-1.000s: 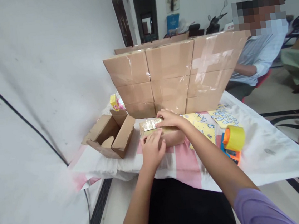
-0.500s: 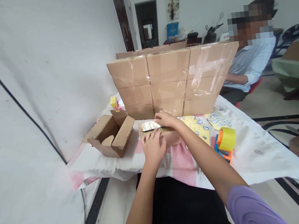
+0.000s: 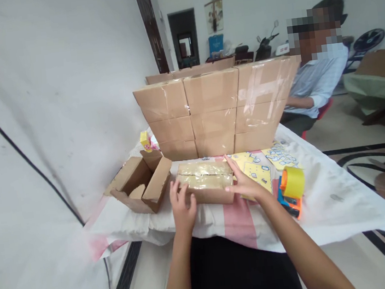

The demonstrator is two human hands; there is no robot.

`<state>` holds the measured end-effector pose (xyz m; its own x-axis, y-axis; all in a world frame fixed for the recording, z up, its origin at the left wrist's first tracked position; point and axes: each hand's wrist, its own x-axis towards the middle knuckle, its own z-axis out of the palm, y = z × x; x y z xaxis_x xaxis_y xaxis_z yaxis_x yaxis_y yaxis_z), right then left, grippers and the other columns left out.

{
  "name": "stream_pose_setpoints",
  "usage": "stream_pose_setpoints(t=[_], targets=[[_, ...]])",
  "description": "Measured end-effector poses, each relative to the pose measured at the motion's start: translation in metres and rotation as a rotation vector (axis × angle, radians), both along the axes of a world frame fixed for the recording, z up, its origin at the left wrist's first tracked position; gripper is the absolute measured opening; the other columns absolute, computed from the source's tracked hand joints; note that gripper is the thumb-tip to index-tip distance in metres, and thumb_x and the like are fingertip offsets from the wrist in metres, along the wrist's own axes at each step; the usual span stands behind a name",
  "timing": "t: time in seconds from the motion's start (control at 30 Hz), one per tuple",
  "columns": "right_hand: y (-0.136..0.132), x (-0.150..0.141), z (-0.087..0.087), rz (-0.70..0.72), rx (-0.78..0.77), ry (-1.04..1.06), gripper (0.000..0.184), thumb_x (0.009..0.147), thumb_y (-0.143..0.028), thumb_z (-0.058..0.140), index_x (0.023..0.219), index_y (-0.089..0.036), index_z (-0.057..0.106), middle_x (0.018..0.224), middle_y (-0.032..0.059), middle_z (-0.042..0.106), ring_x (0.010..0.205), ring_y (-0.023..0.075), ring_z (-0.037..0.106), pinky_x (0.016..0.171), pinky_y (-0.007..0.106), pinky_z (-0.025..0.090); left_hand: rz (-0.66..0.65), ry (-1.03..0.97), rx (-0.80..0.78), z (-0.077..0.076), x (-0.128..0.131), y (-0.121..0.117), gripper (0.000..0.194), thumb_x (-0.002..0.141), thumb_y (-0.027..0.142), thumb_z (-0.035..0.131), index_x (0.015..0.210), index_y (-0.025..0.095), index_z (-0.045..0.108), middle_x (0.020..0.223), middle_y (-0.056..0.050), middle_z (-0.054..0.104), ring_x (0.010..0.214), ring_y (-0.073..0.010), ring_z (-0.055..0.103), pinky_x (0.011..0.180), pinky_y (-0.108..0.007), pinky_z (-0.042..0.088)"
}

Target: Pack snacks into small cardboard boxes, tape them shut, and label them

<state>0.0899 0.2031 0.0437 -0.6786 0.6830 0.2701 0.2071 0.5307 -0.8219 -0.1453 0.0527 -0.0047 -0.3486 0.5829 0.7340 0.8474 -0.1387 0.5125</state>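
A small closed cardboard box (image 3: 207,194) lies on the cloth, with shiny clear tape along its top seam. My left hand (image 3: 183,206) is at its left end, fingers apart and slightly bent; whether the fingertips press on the cardboard I cannot tell. At the other end, my right hand (image 3: 245,182) spans the box's right side, thumb toward the front and fingers toward the back corner. An open cardboard box (image 3: 137,183) with raised flaps stands to the left. A tape dispenser with a yellow roll (image 3: 293,183) lies to the right.
A wall of stacked, taped cardboard boxes (image 3: 212,109) rises behind my hands. Yellow printed sheets (image 3: 256,172) lie on the tablecloth (image 3: 338,202). There is a small yellow box (image 3: 145,140) at the back left. A seated person (image 3: 323,74) is beyond the table on the right.
My hands have moved off the box's top to its two ends. The strip of tape, loose-looking before, now lies flat along the top. The view has shifted slightly.
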Motion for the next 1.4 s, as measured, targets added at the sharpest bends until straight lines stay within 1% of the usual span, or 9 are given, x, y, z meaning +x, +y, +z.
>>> stream_pose_setpoints(t=[0.13, 0.27, 0.47, 0.67, 0.87, 1.03, 1.13, 1.23, 1.4], targets=[[-0.036, -0.002, -0.018, -0.038, 0.086, 0.011, 0.135, 0.066, -0.059, 0.087, 0.165, -0.033, -0.001, 0.173, 0.0122, -0.001, 0.160, 0.0379, 0.001, 0.128, 0.059, 0.015, -0.057, -0.267, -0.066, -0.027, -0.011, -0.015, 0.064, 0.096, 0.028, 0.058, 0.156, 0.025, 0.036, 0.163, -0.016, 0.035, 0.151, -0.0303, 0.037, 0.119, -0.050, 0.040], [-0.060, -0.006, -0.033, -0.176, 0.171, 0.059, 0.127, 0.069, -0.048, 0.088, 0.165, -0.033, 0.006, 0.167, 0.0146, 0.017, 0.158, 0.0362, 0.016, 0.128, 0.056, 0.024, -0.140, -0.466, -0.091, -0.037, -0.014, -0.019, 0.074, 0.094, 0.033, 0.061, 0.160, 0.025, 0.029, 0.159, -0.016, 0.039, 0.143, -0.0287, 0.048, 0.112, -0.044, 0.049], [-0.062, 0.009, -0.025, -0.129, 0.068, 0.141, 0.120, 0.070, -0.035, 0.085, 0.165, -0.033, 0.011, 0.169, 0.0111, 0.022, 0.155, 0.0359, 0.027, 0.126, 0.054, 0.029, -0.038, -0.356, -0.075, -0.037, -0.003, -0.020, 0.077, 0.089, 0.035, 0.066, 0.158, 0.024, 0.033, 0.151, -0.017, 0.047, 0.133, -0.0292, 0.053, 0.108, -0.046, 0.050], [-0.059, 0.034, -0.025, -0.052, -0.039, 0.168, 0.111, 0.081, -0.053, 0.075, 0.166, -0.033, 0.006, 0.171, 0.0104, 0.021, 0.156, 0.0301, 0.027, 0.124, 0.049, 0.032, -0.067, -0.551, -0.106, -0.051, 0.013, -0.019, 0.083, 0.095, 0.039, 0.061, 0.163, 0.025, 0.017, 0.161, -0.019, 0.039, 0.135, -0.0295, 0.055, 0.111, -0.047, 0.048], [-0.020, 0.064, -0.012, -0.916, 0.319, 0.164, 0.053, 0.091, -0.046, 0.058, 0.135, -0.016, 0.056, 0.138, 0.0201, 0.060, 0.137, 0.0341, 0.052, 0.117, 0.057, 0.037, -0.022, -0.493, -0.113, -0.062, 0.007, -0.023, 0.075, 0.093, 0.036, 0.062, 0.160, 0.024, 0.030, 0.153, -0.017, 0.049, 0.140, -0.0291, 0.051, 0.108, -0.043, 0.050], [-0.013, 0.100, 0.006, -1.174, 0.632, 0.084, 0.028, 0.091, -0.039, 0.055, 0.112, -0.022, 0.062, 0.127, 0.0166, 0.064, 0.136, 0.0349, 0.050, 0.111, 0.059, 0.040, 0.016, -0.482, -0.117, -0.073, 0.005, -0.031, 0.075, 0.091, 0.036, 0.063, 0.158, 0.023, 0.034, 0.143, -0.017, 0.056, 0.124, -0.0280, 0.061, 0.101, -0.044, 0.054], [-0.021, 0.123, 0.001, -1.360, 0.387, -0.164, 0.061, 0.081, -0.049, 0.066, 0.132, -0.018, 0.054, 0.137, 0.0235, 0.056, 0.133, 0.0460, 0.049, 0.101, 0.066, 0.042, 0.062, -0.475, -0.132, -0.080, 0.004, -0.029, 0.077, 0.088, 0.037, 0.065, 0.157, 0.021, 0.035, 0.142, -0.018, 0.056, 0.105, -0.0247, 0.066, 0.093, -0.042, 0.057], [-0.023, 0.142, -0.012, -1.267, 0.024, -0.322, 0.074, 0.077, -0.056, 0.069, 0.138, -0.019, 0.051, 0.109, 0.0181, 0.069, 0.101, 0.0403, 0.066, 0.081, 0.052, 0.053, 0.119, -0.434, -0.152, -0.087, 0.002, -0.026, 0.081, 0.086, 0.040, 0.067, 0.157, 0.021, 0.035, 0.143, -0.019, 0.056, 0.094, -0.0225, 0.067, 0.090, -0.042, 0.057], [-0.009, 0.165, -0.020, -1.326, 0.037, -0.275, 0.069, 0.078, -0.055, 0.069, 0.136, -0.021, 0.053, 0.101, 0.0139, 0.071, 0.091, 0.0351, 0.067, 0.075, 0.044, 0.054, 0.169, -0.388, -0.166, -0.091, 0.000, -0.026, 0.081, 0.085, 0.040, 0.067, 0.157, 0.022, 0.035, 0.140, -0.018, 0.059, 0.090, -0.0219, 0.068, 0.090, -0.043, 0.057]])
